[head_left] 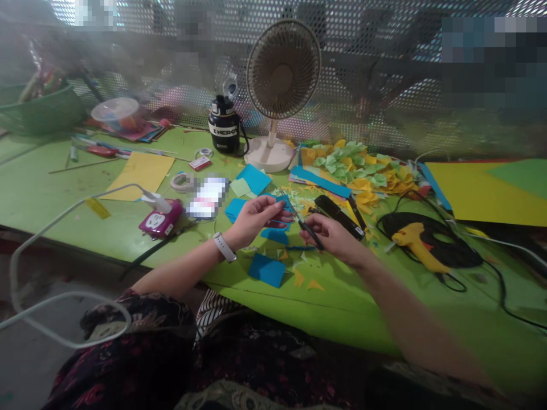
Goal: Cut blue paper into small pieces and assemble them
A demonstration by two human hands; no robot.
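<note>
My right hand [327, 234] grips dark-handled scissors [313, 233], their thin blades pointing up and to the left. Close to the blades, my left hand [261, 217] pinches a small piece of blue paper [281, 199] between thumb and fingers; its outline is partly hidden by the fingers. Under and around both hands lie blue paper pieces, among them a blue square [267, 270] near the table edge and a larger blue sheet [253, 179] behind the left hand. A pale green square [240, 187] overlaps that sheet. Small yellow scraps [315, 285] are scattered nearby.
Behind stand a fan [282, 71] and a black bottle [224, 128]. A heap of green and yellow paper pieces [363, 168] sits at the back right. A yellow glue gun [421, 247] lies right, a phone [208, 196] and purple power socket [161, 219] with cables left.
</note>
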